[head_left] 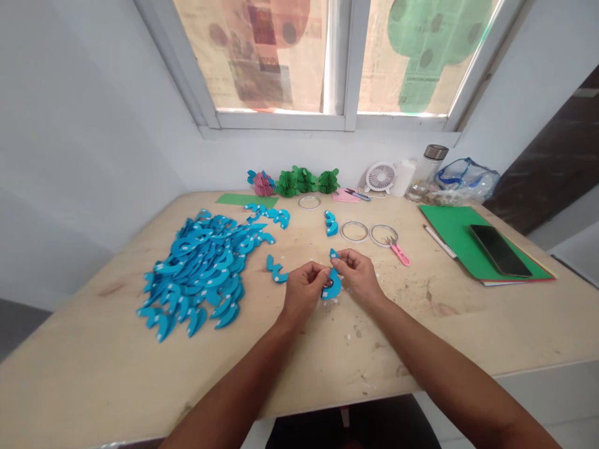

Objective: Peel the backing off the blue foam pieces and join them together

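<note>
Background: white wall (70, 156) and framed window (352, 68) noted beyond the far edge of the wooden table (116, 374).
Held blue piece (333, 289): raised between both hands, near the middle of the table's near half; white patches observed on it.
Right hand (359, 274): thumb and forefinger pinched on the upper end of the held blue piece.
Left hand (304, 289): fingers curled, thumb and forefinger drawn together at the piece's left side; whether it is gripped by them cannot be told.
Loose blue pieces: one (270, 264) laid just beside the left hand; another (331, 223) placed farther toward the far edge.
Blue pile (201, 262): heaped toward the table's left edge, white patches showing.
Tape rolls: two (354, 241) laid flat side by side, pink snips (400, 254) rested against the right-hand one; a third (309, 207) found near the far edge.
Far edge: green paper ornaments (304, 179) and a white fan (380, 178) lined up.
Right edge: phone (500, 249) rested on green sheets (449, 237).
</note>
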